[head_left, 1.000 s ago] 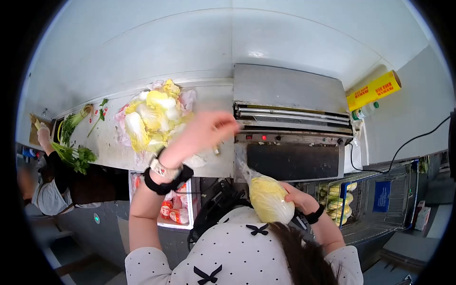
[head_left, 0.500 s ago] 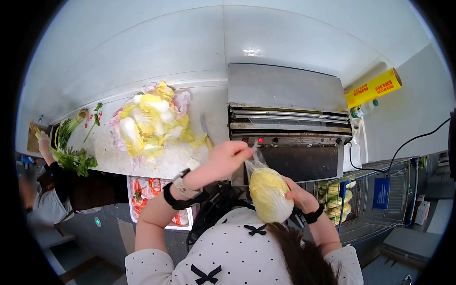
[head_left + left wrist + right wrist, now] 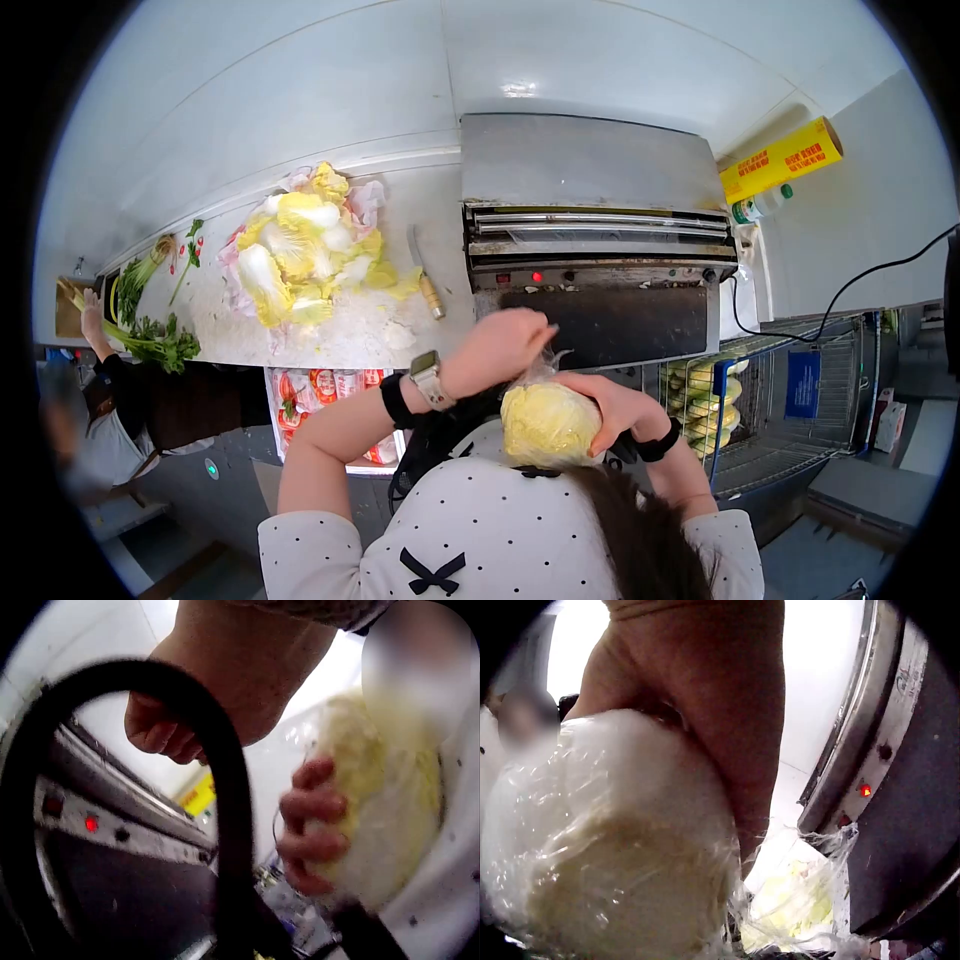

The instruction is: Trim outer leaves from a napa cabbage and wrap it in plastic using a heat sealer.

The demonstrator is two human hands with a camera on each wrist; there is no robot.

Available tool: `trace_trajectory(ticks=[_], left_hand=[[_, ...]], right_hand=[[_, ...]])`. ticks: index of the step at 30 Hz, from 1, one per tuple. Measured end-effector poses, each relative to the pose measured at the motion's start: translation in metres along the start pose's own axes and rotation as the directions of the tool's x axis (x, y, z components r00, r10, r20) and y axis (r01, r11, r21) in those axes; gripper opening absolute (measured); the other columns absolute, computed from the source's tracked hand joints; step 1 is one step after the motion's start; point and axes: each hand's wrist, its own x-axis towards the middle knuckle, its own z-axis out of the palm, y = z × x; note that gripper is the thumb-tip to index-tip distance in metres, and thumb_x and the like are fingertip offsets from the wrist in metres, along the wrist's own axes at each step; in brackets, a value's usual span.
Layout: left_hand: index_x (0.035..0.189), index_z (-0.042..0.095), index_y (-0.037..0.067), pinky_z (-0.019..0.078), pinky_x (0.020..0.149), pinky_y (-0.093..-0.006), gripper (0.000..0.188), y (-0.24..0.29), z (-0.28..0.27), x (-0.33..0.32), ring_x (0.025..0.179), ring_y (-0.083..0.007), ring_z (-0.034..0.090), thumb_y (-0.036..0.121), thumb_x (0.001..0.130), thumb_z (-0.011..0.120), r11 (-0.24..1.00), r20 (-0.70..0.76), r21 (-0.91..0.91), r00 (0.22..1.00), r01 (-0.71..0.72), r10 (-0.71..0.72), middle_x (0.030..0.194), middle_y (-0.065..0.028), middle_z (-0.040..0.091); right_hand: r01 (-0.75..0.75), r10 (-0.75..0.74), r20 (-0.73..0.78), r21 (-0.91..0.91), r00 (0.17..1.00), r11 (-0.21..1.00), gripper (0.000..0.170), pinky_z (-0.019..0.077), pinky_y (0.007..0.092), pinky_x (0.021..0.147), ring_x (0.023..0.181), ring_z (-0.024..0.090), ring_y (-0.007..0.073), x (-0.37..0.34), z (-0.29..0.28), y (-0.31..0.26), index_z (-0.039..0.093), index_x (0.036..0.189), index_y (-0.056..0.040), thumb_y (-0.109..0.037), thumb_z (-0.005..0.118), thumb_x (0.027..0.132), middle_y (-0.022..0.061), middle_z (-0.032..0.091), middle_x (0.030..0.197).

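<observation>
A yellow-white cabbage [image 3: 550, 425] wrapped in clear plastic film is held close against the person's chest. The right hand [image 3: 618, 405] grips its right side, its fingers [image 3: 315, 825] spread over the wrapped surface in the left wrist view. Just above the cabbage, the left hand [image 3: 497, 350] has curled fingers that pinch the gathered end of the film [image 3: 540, 365]. In the right wrist view, the cabbage [image 3: 630, 847] fills the lower left below the right hand [image 3: 705, 682], and loose film [image 3: 810, 922] trails to its right.
A wrapping machine [image 3: 590, 160] with a dark plate [image 3: 600, 325] stands ahead. Cabbage leaves [image 3: 300, 250] and a knife [image 3: 428, 285] lie on the left counter. A cart [image 3: 800, 420] stands right; another person [image 3: 130, 410] is far left beside greens.
The left hand has come from over the counter to the film above the cabbage. The cabbage has tilted, its yellow end now facing up, and the right hand has moved higher around it.
</observation>
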Motion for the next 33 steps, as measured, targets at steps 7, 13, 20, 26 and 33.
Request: trace_trajectory(ticks=[7, 13, 20, 26, 33], left_hand=[[0.075, 0.056, 0.005, 0.0439, 0.056, -0.0375, 0.018, 0.009, 0.010, -0.010, 0.067, -0.0325, 0.057, 0.023, 0.073, 0.058, 1.000, 0.386, -0.023, 0.923, 0.000, 0.009, 0.069, -0.0134, 0.058], [0.082, 0.062, 0.006, 0.0461, 0.059, -0.0358, 0.022, -0.029, 0.031, -0.010, 0.070, -0.0308, 0.060, 0.024, 0.069, 0.061, 1.000, 0.482, 0.007, 0.876, 0.016, -0.018, 0.075, -0.0133, 0.062], [0.101, 0.059, 0.002, 0.0490, 0.063, -0.0304, 0.052, -0.015, -0.032, 0.047, 0.070, -0.0185, 0.064, 0.045, 0.073, 0.066, 0.898, 0.477, 0.086, 0.774, 0.431, -0.417, 0.070, -0.0080, 0.065], [0.141, 0.009, 0.008, 0.0311, 0.101, -0.0357, 0.086, -0.003, -0.035, 0.040, 0.124, -0.0258, 0.039, 0.024, 0.076, 0.064, 0.935, 0.599, -0.352, 0.779, 0.049, 0.185, 0.136, -0.0193, 0.034], [0.141, -0.002, 0.008, 0.0286, 0.102, -0.0351, 0.116, 0.005, -0.040, 0.042, 0.125, -0.0247, 0.035, 0.046, 0.062, 0.074, 0.926, 0.886, -0.270, 0.445, 0.264, 0.131, 0.138, -0.0231, 0.028]], right_hand=[[0.104, -0.083, -0.257, 0.069, 0.963, 0.992, 0.091, 0.0351, 0.0316, 0.094, 0.110, 0.046, 0.0167, -0.012, 0.018, 0.011, 0.036, 0.126, -0.0020, -0.040, 0.080, 0.056, 0.0099, 0.050, 0.118], [0.022, 0.049, -0.290, 0.239, 0.956, 0.971, 0.088, 0.0348, 0.0298, 0.093, 0.109, 0.045, 0.0142, -0.014, 0.013, 0.027, 0.035, 0.127, -0.0011, -0.043, 0.076, 0.062, 0.0080, 0.049, 0.117], [0.047, 0.044, -0.385, 0.224, 0.922, 0.974, 0.077, 0.0367, 0.0279, 0.092, 0.107, 0.046, 0.0130, -0.016, 0.010, 0.034, 0.038, 0.125, -0.0005, -0.042, 0.071, 0.069, 0.0057, 0.050, 0.114], [-0.171, 0.280, -0.310, 0.335, 0.909, 0.927, 0.065, 0.0457, 0.0268, 0.080, 0.097, 0.055, 0.0140, 0.010, 0.005, 0.027, 0.040, 0.121, 0.0044, -0.039, 0.063, 0.078, 0.0106, 0.054, 0.109], [-0.510, 0.536, -0.002, 0.306, 0.844, 0.804, 0.056, 0.0516, 0.0268, 0.065, 0.082, 0.063, 0.0154, 0.032, -0.021, -0.020, 0.053, 0.111, 0.0010, -0.047, 0.056, 0.082, 0.0120, 0.061, 0.100]])
